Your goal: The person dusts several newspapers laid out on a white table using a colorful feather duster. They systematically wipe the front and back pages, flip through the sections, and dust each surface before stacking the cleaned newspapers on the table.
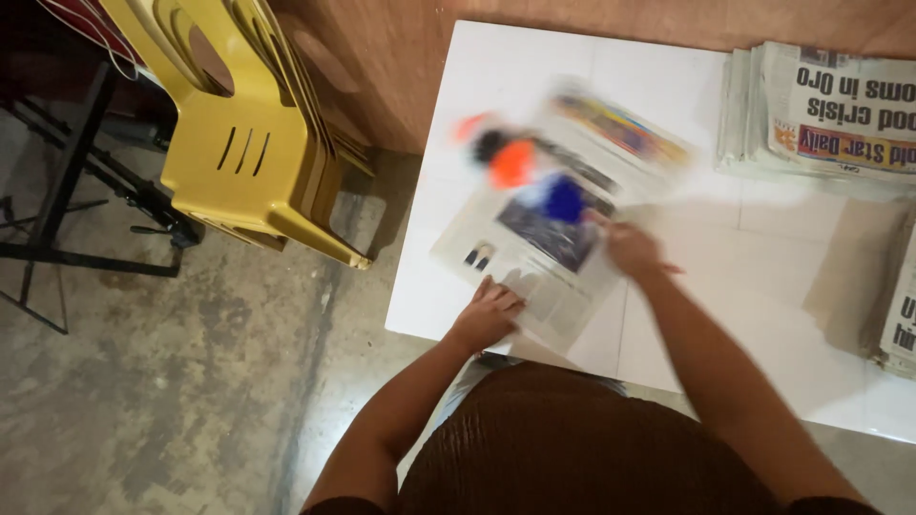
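A sheet of newspaper (534, 248) lies spread on the white table (668, 105), blurred by motion. My left hand (487, 313) rests flat on its near left corner with fingers apart. My right hand (630, 250) touches the sheet's right side, fingers curled; whether it grips the paper is unclear. On the sheet sit small blurred things: an orange one (512, 163), a blue one (564, 200) just left of my right hand, and a dark one (489, 143).
A stack of folded newspapers (821, 110) lies at the table's far right, another pile (902, 305) at the right edge. Stacked yellow plastic chairs (248, 133) stand left of the table on a concrete floor, with a black metal stand (67, 191) beyond.
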